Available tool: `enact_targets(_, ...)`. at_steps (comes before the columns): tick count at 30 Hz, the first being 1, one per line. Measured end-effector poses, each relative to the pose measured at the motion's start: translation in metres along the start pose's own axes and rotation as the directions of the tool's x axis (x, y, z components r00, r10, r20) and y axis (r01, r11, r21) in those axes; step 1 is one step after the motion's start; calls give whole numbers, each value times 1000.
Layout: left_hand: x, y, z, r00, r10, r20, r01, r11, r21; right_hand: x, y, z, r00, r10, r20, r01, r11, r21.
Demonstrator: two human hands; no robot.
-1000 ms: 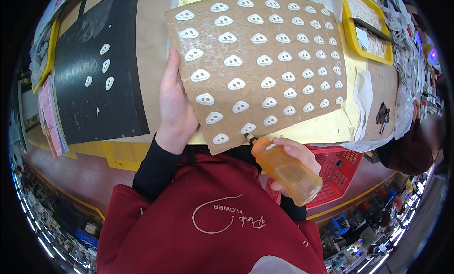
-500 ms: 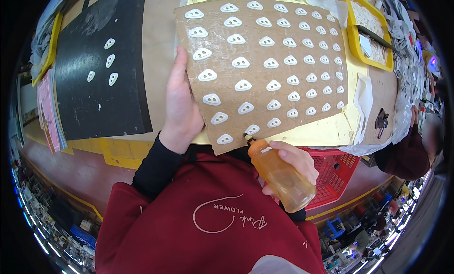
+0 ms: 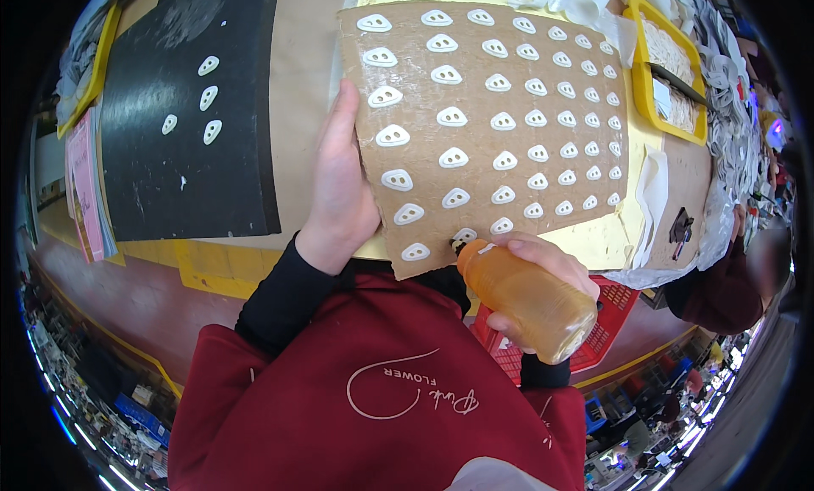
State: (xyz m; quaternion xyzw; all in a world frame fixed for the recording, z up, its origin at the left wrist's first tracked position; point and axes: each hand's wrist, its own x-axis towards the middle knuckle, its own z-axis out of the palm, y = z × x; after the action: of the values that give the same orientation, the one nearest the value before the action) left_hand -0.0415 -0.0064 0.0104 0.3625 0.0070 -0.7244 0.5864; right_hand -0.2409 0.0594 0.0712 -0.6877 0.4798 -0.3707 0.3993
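My left hand (image 3: 343, 181) grips the left edge of a brown cardboard sheet (image 3: 422, 143), its thumb on top and its other fingers hidden underneath. Rows of small white rounded-triangle pieces, each with two holes, cover the sheet. In my right hand (image 3: 555, 266) is an orange squeeze bottle (image 3: 526, 300) of amber liquid, tilted with its dark nozzle toward the sheet. That tip meets a white piece (image 3: 464, 235) on the near edge; whether liquid comes out cannot be seen.
At the left, a black board (image 3: 170, 186) carries a few loose white pieces (image 3: 212, 132). A yellow tray (image 3: 640, 88) of white pieces stands far right, beside a heap of white strips (image 3: 736, 92). Below the table edge is a red crate (image 3: 610, 309). Another person's dark sleeve (image 3: 716, 287) shows at right.
The bottle has moved slightly right, its nozzle now over the piece on the near edge rather than beside it. The sheet and my left hand appear shifted right in view.
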Motion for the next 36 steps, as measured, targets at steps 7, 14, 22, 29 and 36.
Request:
enact_targets(7, 6, -2, -12, 1000, 24, 17, -26, 995, 97, 12, 3, -6, 999, 39, 0, -39, 996, -78)
enact_targets(14, 7, -3, -11, 999, 27, 17, -28, 993, 118, 19, 1, -6, 997, 25, 75, -20, 997, -74)
enact_targets(22, 8, -2, -12, 999, 41, 11, -42, 990, 133, 2, 14, -8, 960, 267, -82, -238, 936, 261)
enact_targets(29, 3, -1, -5, 999, 24, -22, -23, 1000, 20, -12, 18, -11, 933, 335, -133, -262, 884, 388)
enact_targets(36, -1, 1, -1, 1000, -11, -5, 11, 1000, 7, -34, 26, -3, 942, 297, -154, -209, 882, 422)
